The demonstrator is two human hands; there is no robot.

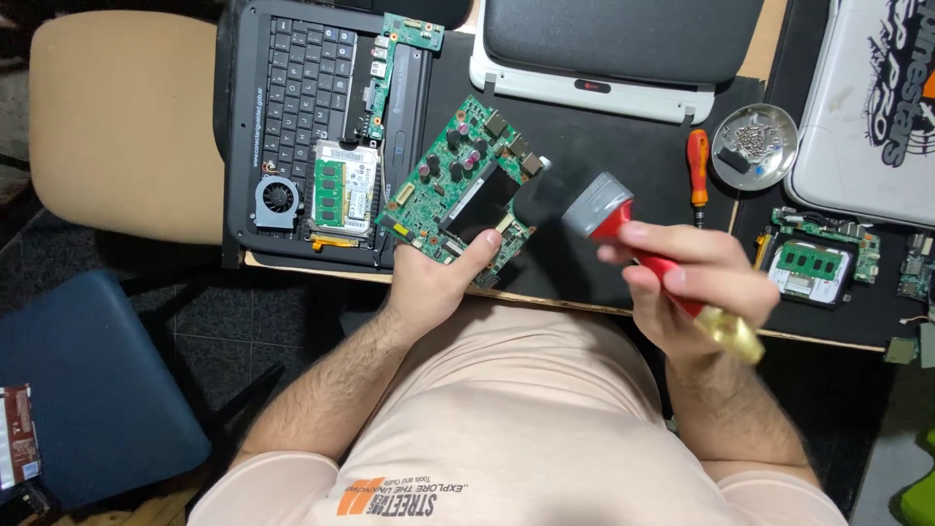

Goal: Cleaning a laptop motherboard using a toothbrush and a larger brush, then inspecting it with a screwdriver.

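A: Left to right, how many of each?

B: One green motherboard (pixel 466 185), pinched at its near corner by the left hand (pixel 435 282), thumb on top. One red-handled brush (pixel 651 255) in the right hand (pixel 693 278), fingers wrapped tight around the handle.

A: Which way do they point?

B: The board's long axis runs diagonally, up and away from the left fingers. The brush's grey head sticks out beyond the right fingertips toward the board, brass end back past the palm. One screwdriver (pixel 697 173) lies beyond those knuckles.

Red-handled brush (pixel 623 229) blurred, handle middle hidden in right hand (pixel 696 278) — circuit board (pixel 466 185) corner under left hand (pixel 438 282).
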